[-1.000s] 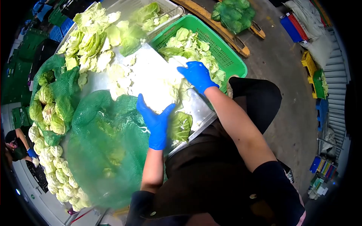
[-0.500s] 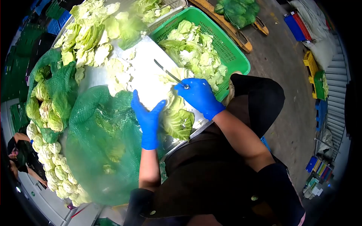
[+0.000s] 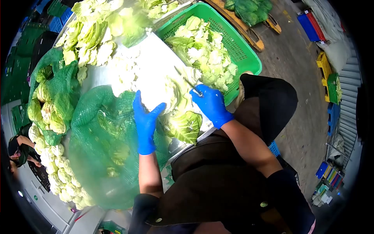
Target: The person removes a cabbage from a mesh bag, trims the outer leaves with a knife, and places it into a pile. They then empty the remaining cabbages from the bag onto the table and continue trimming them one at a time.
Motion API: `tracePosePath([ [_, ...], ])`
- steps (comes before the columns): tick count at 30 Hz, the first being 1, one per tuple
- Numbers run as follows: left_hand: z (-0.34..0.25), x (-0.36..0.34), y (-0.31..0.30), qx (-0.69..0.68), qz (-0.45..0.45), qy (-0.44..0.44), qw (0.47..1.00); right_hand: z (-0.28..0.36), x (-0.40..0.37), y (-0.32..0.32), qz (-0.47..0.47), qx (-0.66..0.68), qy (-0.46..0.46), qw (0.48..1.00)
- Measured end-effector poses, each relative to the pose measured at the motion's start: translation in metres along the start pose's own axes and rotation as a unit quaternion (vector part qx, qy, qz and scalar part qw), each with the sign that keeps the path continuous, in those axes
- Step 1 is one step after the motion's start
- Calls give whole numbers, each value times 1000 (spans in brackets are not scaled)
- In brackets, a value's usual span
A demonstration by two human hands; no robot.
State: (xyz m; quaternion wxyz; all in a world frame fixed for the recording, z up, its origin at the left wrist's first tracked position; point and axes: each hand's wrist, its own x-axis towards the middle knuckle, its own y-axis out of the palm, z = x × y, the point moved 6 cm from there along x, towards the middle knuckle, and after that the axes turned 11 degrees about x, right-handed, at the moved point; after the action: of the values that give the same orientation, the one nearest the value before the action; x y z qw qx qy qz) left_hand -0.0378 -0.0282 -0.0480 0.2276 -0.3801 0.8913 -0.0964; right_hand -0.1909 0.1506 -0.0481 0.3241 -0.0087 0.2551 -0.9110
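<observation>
My right hand (image 3: 211,104), in a blue glove, is closed round the handle of a knife (image 3: 190,84), whose blade points up and left over pale cabbage leaves. Gloved in blue too, my left hand (image 3: 146,121) has thumb and fingers spread at the left side of a pale cabbage (image 3: 168,93); glare blurs its outline. A greener leaf (image 3: 184,126) lies between my hands, near the metal table's front edge. Beside my left hand, a green net sack (image 3: 109,152) with cabbage inside spreads over the table.
A green crate (image 3: 249,58) holding cut leaves stands beyond my right hand. Loose leaves (image 3: 89,35) are heaped at the back left. Whole cabbages (image 3: 64,175) line the far left, below another net sack (image 3: 66,89). Another person (image 3: 23,150) is at the left edge.
My right hand has moved slightly right and down with the knife, and the blade is angled more steeply. My left hand has shifted slightly left. The pale cabbage beside it shows more clearly.
</observation>
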Motion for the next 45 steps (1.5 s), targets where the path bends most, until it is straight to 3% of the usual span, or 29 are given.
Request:
tracePosePath([
  [1, -5, -3, -1, 35, 2, 3, 999, -4, -1, 0, -15, 52, 27, 998],
  [4, -1, -4, 2, 81, -16, 27, 996, 46, 8, -8, -61, 58, -56, 995],
  [6, -5, -4, 7, 121, -32, 56, 991, 64, 17, 0, 31, 43, -9, 999],
  [8, -15, -8, 9, 194, -49, 90, 976, 72, 18, 9, -14, 35, -96, 995],
  [12, -6, -2, 8, 61, -27, 46, 997, 63, 21, 19, 0, 39, -97, 994],
  [14, -3, -1, 8, 101, -26, 54, 993, 64, 20, 12, 14, 23, -115, 993],
  [16, 0, -1, 6, 89, -17, 41, 995, 62, 19, 8, 22, 58, -108, 992],
  [20, 7, 1, 1, 22, 9, 1, 1000, -2, 13, 5, -25, 87, -18, 996],
  [21, 9, 0, 0, 22, 16, -4, 1000, -7, 13, 0, -8, 86, 41, 995],
  [24, -1, -7, 6, 31, -16, 30, 999, 32, 10, -4, 2, 191, 5, 982],
  [26, -6, -8, 10, 122, -26, 60, 990, 47, 8, 7, 62, 180, 43, 981],
  [29, -18, -11, 17, 199, -34, 77, 976, 49, 11, 19, 72, 104, 65, 990],
  [31, -18, -12, 18, 216, -33, 79, 973, 46, 10, 21, 93, 160, 93, 978],
  [32, -15, -12, 17, 209, -36, 80, 974, 44, 7, 21, 107, 185, 106, 971],
  [33, -13, -12, 17, 199, -41, 81, 976, 31, 6, 25, 82, 206, 51, 974],
  [37, 6, -6, 12, 64, -53, 61, 995, -16, 3, 40, 65, 213, 88, 971],
  [41, 9, -5, 5, 36, -50, 48, 997, -37, 4, 46, 49, 221, 91, 970],
  [44, 8, -4, -2, -46, -49, 14, 998, -6, 2, 34, 63, 291, 118, 947],
  [45, 2, -7, -4, -74, -53, -1, 996, -3, 2, 34, 71, 260, 139, 953],
])
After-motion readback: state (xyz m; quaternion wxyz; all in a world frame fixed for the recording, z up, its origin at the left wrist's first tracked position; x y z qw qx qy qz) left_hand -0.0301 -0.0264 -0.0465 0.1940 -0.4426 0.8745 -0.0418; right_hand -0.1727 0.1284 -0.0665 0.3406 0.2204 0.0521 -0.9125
